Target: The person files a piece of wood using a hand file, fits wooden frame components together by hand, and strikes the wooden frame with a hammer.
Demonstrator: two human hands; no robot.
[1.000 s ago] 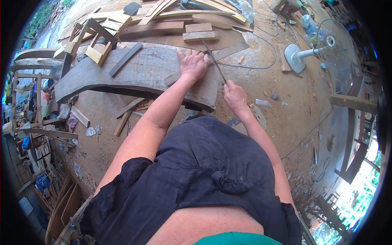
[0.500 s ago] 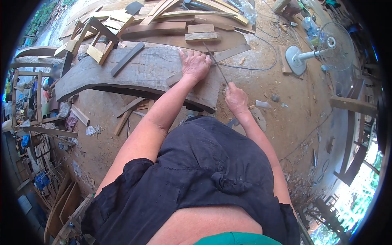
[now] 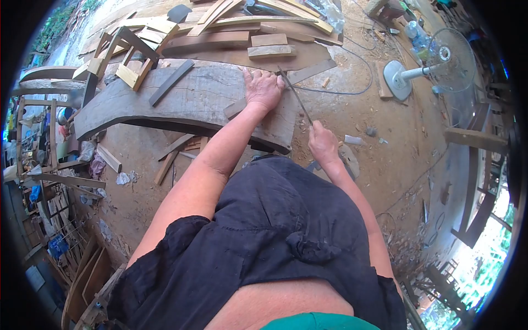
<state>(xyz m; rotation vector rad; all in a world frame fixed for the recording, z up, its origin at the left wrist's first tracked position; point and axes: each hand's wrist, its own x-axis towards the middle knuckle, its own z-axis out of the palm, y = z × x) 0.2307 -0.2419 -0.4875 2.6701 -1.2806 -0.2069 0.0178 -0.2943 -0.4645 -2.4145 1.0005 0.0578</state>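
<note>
"One thin tool (image 3: pixel 297 98): where is it?"

"Slanting over the right end of the curved slab (image 3: pixel 206 91). The right hand (image 3: pixel 323 142) grips the tool's near end; the left hand (image 3: pixel 265 91), apart, rests over a wood piece (image 3: pixel 235 108)."

"Which step?"

"Filing or sawing, I'd judge; I cannot tell which. Another stroke would call for a steady left hand."

"Any lettering?"

"None legible, even on the fan (image 3: pixel 418 72)."

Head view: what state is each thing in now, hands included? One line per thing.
Left hand, palm down over wooden strip
Right hand, closed on long thin tool
Wooden strip, partly covered
Long thin tool, slanting, held at near end
Curved slab, broad face up
Fan, standing; running or not, cannot tell
Cable, lying loose
</note>
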